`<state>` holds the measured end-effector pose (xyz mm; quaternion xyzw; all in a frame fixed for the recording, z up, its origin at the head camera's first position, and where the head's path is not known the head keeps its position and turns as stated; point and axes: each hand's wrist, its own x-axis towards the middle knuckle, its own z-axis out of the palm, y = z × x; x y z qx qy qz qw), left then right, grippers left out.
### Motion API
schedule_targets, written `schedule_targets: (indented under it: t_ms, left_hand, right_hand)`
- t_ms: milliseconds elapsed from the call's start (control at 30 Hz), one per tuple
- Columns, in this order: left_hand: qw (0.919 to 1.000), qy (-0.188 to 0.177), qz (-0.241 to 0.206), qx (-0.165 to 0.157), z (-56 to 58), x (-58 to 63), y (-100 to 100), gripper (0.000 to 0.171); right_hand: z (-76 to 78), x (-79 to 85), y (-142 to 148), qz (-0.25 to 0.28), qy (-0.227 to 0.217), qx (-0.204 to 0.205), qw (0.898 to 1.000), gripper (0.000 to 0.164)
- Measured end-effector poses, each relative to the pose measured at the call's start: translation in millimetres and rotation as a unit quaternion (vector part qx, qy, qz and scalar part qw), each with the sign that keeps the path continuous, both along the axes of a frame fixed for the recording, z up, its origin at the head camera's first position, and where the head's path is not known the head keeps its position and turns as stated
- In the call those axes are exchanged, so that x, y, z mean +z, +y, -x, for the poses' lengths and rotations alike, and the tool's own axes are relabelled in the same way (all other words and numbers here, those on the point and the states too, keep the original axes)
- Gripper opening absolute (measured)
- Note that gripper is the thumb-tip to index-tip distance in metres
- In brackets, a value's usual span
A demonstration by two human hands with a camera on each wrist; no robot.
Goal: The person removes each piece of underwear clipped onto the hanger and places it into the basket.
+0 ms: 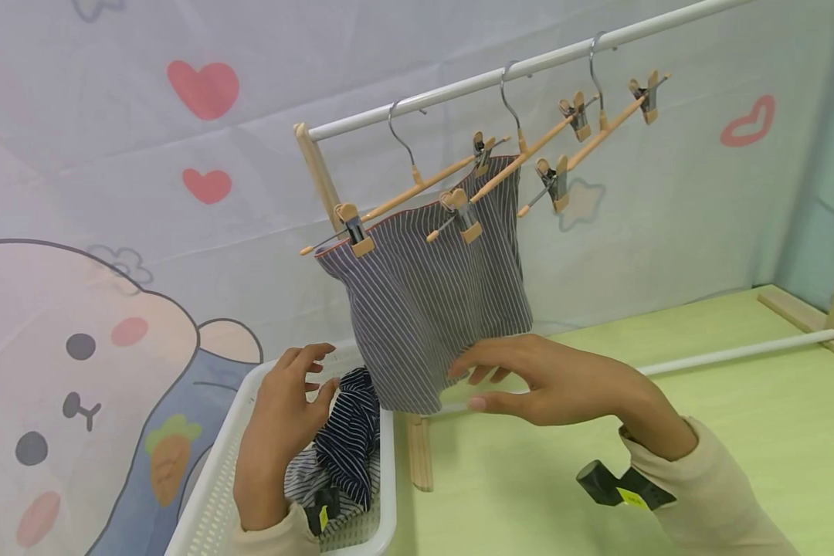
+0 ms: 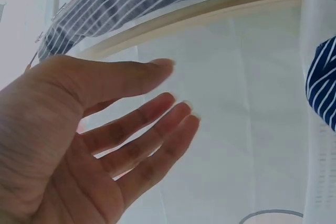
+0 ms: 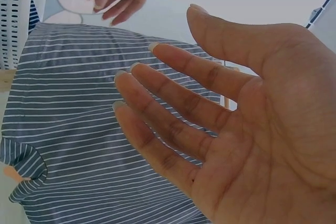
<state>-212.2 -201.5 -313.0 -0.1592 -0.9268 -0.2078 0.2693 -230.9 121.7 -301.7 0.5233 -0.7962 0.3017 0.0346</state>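
Near a hanging grey, white-striped cloth garment [image 1: 424,293], the left hand [image 1: 281,409] and right hand [image 1: 545,378] hold nothing, fingers [image 3: 210,74] loosely parted.

- The rail [image 1: 459,91] ran before the backdrop [image 1: 389,46], above the worktop [image 1: 500,494].
- On the rail hung the left hanger [image 1: 417,188], middle hanger [image 1: 523,161] and right hanger [image 1: 608,133], side by side.
- The garment [image 1: 424,309] hung from the left hanger's clips; in the head view, the middle hanger's near clip overlapped it.
- Clothes [image 1: 350,432] lay in the basket [image 1: 388,479], left of the stand's foot [image 1: 420,455].
- The lower bar [image 1: 737,354] stretched rightward, low over the worktop.
- The left hand [image 1: 281,409] was above the basket, the right hand [image 1: 528,378] near the garment's lower edge.
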Motion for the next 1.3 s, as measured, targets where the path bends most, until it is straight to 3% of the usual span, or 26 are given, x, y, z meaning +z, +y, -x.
schedule_targets:
  t_ms: [367,700,933,1300]
  left_hand:
    - [0.9937,0.11,-0.018,-0.009,-3.8,7.0,14.7,0.034]
    - [0.9879,0.149,-0.041,-0.014,-3.2,7.8,24.7,0.039]
    - [0.9874,0.134,-0.069,-0.047,-4.5,12.6,33.3,0.05]
    - [0.988,0.104,-0.107,-0.038,-1.5,19.5,42.1,0.06]
  right_hand:
    - [1.0,-3.4,5.6,0.004,0.0,0.0,1.0,0.031]
    - [0.4,-3.1,9.1,-0.003,0.002,-0.003,1.0,0.031]
    - [0.1,-1.3,6.6,-0.004,0.003,-0.001,1.0,0.029]
    - [0.0,0.2,3.9,-0.003,-0.003,-0.003,1.0,0.031]
